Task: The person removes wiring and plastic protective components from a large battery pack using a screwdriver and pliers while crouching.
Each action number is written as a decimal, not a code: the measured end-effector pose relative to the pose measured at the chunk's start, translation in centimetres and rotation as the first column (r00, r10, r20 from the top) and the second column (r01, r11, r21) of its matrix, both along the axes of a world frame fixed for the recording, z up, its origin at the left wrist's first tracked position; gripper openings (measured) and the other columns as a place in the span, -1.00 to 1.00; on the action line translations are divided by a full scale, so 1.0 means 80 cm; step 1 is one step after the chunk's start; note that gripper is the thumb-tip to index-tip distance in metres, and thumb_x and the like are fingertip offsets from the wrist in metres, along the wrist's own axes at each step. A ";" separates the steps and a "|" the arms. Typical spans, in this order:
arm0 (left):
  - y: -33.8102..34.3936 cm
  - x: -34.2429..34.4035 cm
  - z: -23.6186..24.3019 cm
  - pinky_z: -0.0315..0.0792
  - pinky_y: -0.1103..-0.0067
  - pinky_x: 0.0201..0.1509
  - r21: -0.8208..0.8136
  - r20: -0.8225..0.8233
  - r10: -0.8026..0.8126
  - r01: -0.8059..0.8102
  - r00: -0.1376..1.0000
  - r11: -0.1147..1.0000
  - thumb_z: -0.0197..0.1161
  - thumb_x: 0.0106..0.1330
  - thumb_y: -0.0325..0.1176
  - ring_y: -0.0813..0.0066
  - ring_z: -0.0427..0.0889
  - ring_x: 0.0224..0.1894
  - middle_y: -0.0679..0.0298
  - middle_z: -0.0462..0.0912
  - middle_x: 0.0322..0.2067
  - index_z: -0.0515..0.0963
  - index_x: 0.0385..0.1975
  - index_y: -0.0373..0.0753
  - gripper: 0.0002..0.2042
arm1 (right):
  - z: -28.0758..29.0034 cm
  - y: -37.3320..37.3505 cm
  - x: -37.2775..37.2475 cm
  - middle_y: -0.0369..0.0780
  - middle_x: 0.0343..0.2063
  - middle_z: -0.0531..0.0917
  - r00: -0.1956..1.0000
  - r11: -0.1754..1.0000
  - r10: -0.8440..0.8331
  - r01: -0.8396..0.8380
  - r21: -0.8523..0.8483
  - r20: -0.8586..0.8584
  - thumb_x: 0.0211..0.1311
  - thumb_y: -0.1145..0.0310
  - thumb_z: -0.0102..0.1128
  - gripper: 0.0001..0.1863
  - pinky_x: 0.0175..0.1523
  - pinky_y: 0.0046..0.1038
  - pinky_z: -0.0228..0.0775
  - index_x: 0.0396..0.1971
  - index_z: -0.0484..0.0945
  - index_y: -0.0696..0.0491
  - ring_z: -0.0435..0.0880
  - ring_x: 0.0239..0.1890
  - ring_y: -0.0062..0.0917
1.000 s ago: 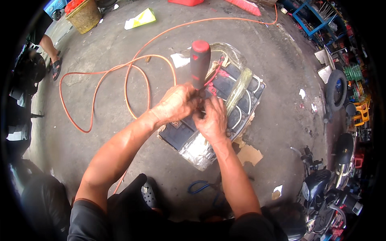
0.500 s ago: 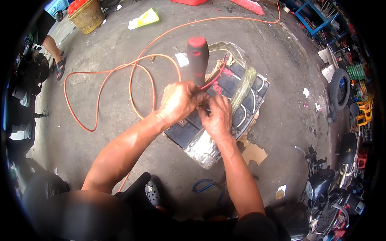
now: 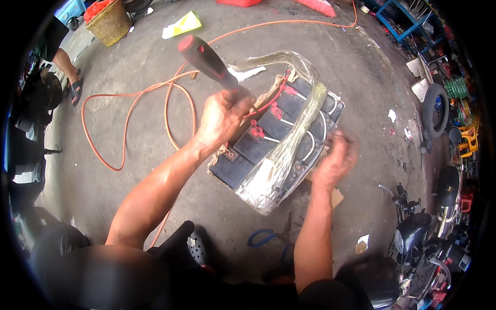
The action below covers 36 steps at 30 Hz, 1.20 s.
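Note:
My left hand (image 3: 219, 116) is closed round a screwdriver (image 3: 206, 61) with a thick black and red handle, tilted up and leftward over the upper left side of a battery pack (image 3: 230, 168). The pack has dark cells, red terminal pieces (image 3: 257, 129), white wires, a red wire and torn cardboard along its edges. A strap of crumpled clear tape (image 3: 266, 181) crosses its top and loops beyond the far end. My right hand (image 3: 336, 155) is just off the pack's right edge, its fingers curled and smeared by motion; what they hold, if anything, I cannot make out.
An orange hose (image 3: 124, 108) loops over the concrete floor. Blue-handled pliers (image 3: 261, 236) lie near my feet. A person's leg (image 3: 67, 67) is at upper left. A tyre (image 3: 435, 111), a blue metal rack (image 3: 398, 23) and motorbike parts (image 3: 413, 232) line the right. A bucket (image 3: 108, 26) stands at the back.
The screwdriver has tipped from upright to leaning left, and my left hand moved slightly up with it. My right hand has left the left hand and swung rightward, uncovering the red terminals.

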<state>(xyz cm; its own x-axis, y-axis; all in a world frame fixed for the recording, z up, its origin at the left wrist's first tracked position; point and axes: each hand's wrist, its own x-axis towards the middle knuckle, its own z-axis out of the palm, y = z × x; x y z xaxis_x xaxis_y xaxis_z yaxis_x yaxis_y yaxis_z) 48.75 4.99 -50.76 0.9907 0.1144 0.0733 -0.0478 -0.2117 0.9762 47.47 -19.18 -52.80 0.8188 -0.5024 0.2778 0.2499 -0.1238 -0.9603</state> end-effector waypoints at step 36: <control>-0.038 0.080 -0.003 0.50 0.35 -0.11 0.478 -0.007 -0.431 0.381 0.902 0.791 0.20 0.29 -0.47 0.20 0.65 -0.26 0.09 0.68 -0.40 0.62 -0.26 -0.31 -0.89 | 0.065 0.027 0.048 -0.12 -0.19 0.62 0.954 0.958 0.286 -0.281 -0.063 0.091 0.38 0.17 0.24 -0.53 0.00 -0.44 0.45 0.03 0.49 0.28 0.61 -0.17 -0.47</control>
<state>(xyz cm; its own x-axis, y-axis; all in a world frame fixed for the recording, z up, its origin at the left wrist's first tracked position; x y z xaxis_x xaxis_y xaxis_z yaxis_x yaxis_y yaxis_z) 55.17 1.96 -51.03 0.9230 -0.3680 0.1123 -0.3196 -0.5706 0.7565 51.34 -17.01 -47.58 0.8933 -0.2371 0.3818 0.3737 -0.0798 -0.9241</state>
